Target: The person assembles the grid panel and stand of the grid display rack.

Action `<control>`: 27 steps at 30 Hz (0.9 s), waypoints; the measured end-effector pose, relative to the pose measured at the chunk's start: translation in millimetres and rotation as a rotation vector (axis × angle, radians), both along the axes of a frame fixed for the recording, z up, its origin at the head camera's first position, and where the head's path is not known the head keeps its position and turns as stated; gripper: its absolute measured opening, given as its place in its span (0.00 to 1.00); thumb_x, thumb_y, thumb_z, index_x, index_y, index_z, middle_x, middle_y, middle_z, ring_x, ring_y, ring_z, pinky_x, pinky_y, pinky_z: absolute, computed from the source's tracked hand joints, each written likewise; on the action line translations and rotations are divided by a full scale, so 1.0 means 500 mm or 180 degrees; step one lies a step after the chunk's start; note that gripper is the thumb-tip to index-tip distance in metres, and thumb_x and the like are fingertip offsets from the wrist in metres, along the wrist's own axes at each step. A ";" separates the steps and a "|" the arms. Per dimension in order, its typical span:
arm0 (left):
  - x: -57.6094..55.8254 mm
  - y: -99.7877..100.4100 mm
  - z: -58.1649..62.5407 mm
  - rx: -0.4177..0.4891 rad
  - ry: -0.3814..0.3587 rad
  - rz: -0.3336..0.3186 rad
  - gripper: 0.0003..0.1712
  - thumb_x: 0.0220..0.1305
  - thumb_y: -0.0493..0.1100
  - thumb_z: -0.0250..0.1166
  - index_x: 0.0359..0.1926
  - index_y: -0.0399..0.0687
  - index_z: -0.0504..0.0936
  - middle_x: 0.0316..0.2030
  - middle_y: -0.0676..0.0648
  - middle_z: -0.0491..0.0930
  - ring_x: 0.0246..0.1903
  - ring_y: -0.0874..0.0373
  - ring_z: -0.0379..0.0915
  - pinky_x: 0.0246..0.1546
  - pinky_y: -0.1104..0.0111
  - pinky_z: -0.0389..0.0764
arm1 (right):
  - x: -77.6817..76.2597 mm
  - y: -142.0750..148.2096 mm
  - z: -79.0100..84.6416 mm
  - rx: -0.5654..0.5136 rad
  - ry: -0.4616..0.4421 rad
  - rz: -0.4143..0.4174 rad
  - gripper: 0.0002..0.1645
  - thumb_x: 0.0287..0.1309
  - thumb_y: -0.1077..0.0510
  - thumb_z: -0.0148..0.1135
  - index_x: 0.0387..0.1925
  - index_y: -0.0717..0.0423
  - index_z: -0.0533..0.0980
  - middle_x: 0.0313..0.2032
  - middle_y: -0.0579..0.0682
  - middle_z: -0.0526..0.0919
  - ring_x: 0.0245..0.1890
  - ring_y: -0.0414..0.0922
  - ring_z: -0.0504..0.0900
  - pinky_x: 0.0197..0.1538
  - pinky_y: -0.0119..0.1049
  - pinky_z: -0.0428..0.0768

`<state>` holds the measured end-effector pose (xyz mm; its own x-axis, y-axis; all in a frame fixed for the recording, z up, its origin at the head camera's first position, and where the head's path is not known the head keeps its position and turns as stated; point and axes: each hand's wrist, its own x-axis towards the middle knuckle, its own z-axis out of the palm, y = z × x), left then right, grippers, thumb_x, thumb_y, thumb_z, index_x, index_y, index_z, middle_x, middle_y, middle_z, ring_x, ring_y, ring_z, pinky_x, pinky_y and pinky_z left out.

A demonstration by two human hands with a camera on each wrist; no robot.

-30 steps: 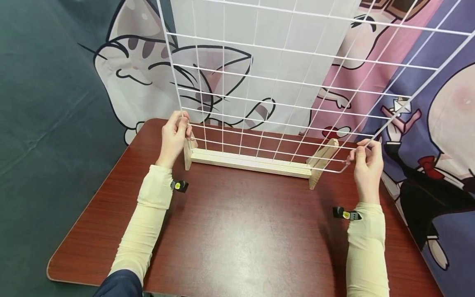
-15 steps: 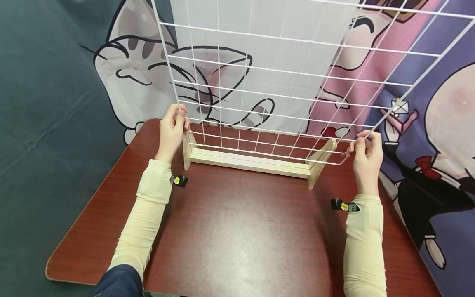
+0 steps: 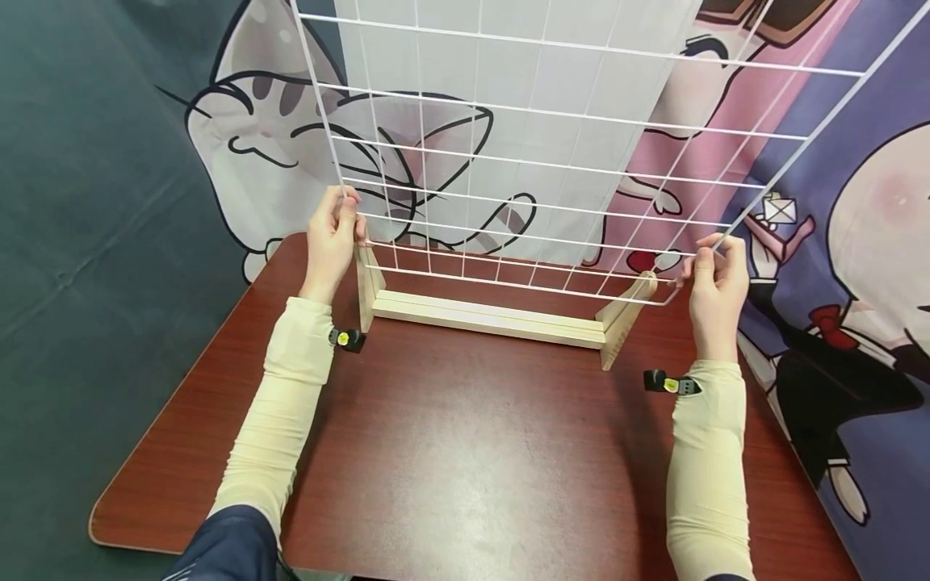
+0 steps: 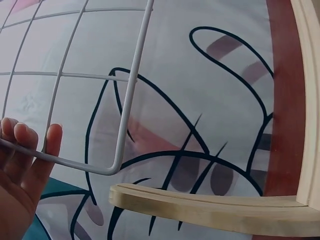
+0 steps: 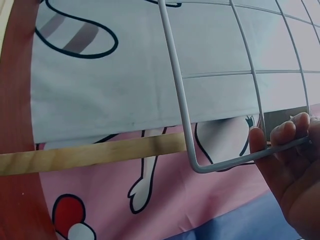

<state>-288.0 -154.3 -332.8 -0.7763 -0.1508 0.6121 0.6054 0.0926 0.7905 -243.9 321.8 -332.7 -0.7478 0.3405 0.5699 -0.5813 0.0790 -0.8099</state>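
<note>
Left hand (image 3: pixel 333 242) and right hand (image 3: pixel 715 278) each pinch a lower side wire of the white wire grid panel (image 3: pixel 523 153), held upright and clear above the wooden base (image 3: pixel 490 316) near the table's (image 3: pixel 465 468) far edge. Judging by the gap, the panel is out of the base's slot

Wire grid (image 3: pixel 552 161) top and right side run off the head view, well above both hands' fingers; left hand (image 4: pixel 20 165) cut by wrist-view edge; right hand (image 5: pixel 295 170) likewise, palm out of shot.
</note>
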 end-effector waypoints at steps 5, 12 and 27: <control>-0.021 -0.008 0.000 0.0042 0.0086 0.0021 0.07 0.74 0.43 0.51 0.36 0.56 0.73 0.13 0.55 0.67 0.13 0.63 0.66 0.16 0.75 0.72 | -0.005 -0.003 0.012 -0.0063 0.0057 0.0030 0.02 0.68 0.62 0.53 0.39 0.55 0.73 0.16 0.51 0.69 0.17 0.42 0.70 0.22 0.26 0.71; -0.036 -0.008 0.026 0.0135 0.0141 -0.0042 0.07 0.73 0.41 0.51 0.36 0.52 0.73 0.13 0.53 0.67 0.13 0.63 0.66 0.16 0.75 0.73 | -0.011 -0.011 0.036 -0.0205 0.0135 0.0018 0.03 0.67 0.64 0.53 0.38 0.55 0.72 0.16 0.51 0.69 0.16 0.42 0.69 0.22 0.27 0.71; -0.098 -0.025 0.048 0.0616 -0.0031 -0.0237 0.07 0.72 0.44 0.51 0.37 0.49 0.73 0.14 0.50 0.67 0.14 0.62 0.67 0.21 0.74 0.77 | -0.036 -0.026 0.072 -0.0018 0.0148 0.0169 0.03 0.67 0.61 0.53 0.41 0.55 0.73 0.17 0.51 0.70 0.18 0.42 0.70 0.25 0.26 0.75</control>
<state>-337.1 -166.8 -308.6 -0.7954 -0.2067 0.5698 0.5972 -0.1064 0.7950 -261.8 308.9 -296.9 -0.7378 0.3043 0.6025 -0.6214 0.0424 -0.7823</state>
